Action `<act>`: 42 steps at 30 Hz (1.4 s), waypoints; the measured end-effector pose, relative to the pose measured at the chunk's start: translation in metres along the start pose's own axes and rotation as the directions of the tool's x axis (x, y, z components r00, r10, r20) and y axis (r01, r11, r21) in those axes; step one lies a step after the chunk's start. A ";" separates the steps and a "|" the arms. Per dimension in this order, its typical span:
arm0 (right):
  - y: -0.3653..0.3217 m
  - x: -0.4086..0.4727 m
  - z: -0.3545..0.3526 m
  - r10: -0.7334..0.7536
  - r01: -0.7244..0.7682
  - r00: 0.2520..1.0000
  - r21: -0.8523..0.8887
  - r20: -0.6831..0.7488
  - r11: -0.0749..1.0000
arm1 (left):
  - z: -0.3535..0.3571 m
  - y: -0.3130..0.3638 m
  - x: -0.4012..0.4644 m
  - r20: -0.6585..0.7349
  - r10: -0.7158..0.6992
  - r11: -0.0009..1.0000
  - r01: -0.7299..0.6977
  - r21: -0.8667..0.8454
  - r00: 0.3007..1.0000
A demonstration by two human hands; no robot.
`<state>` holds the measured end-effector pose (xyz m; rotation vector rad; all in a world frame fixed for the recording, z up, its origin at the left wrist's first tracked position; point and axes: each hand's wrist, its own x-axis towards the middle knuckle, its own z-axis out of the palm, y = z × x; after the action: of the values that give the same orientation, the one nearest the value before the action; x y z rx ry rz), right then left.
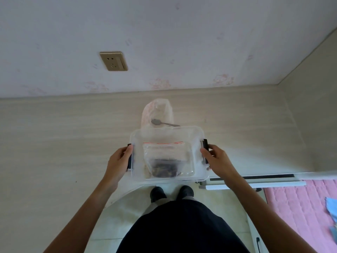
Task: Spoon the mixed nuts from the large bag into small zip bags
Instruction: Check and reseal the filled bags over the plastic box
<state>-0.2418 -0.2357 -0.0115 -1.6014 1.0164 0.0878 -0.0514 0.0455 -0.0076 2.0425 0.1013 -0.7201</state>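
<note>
Nut bag inside clear bin, between both hands' grip.

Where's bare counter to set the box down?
Bare counter stretches left of the clear box, and more lies right of it toward the side wall. Crowded only directly behind the box: the plastic bag with the spoon.

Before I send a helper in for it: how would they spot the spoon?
Find the clear plastic box held over the pale wooden counter. Just behind it lies a stack of small zip bags. The spoon rests on top, the only metal thing there.
</note>
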 end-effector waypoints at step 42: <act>0.311 -0.429 -0.175 0.784 0.482 -0.038 0.676 -0.620 0.557 | 0.568 0.103 -0.365 0.995 -0.087 0.732 -0.674 0.100 0.053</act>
<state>-0.7859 -0.1260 0.0458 -0.1760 2.0040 -1.5279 -0.5729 -0.3933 0.0415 1.4501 -1.5643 -1.8474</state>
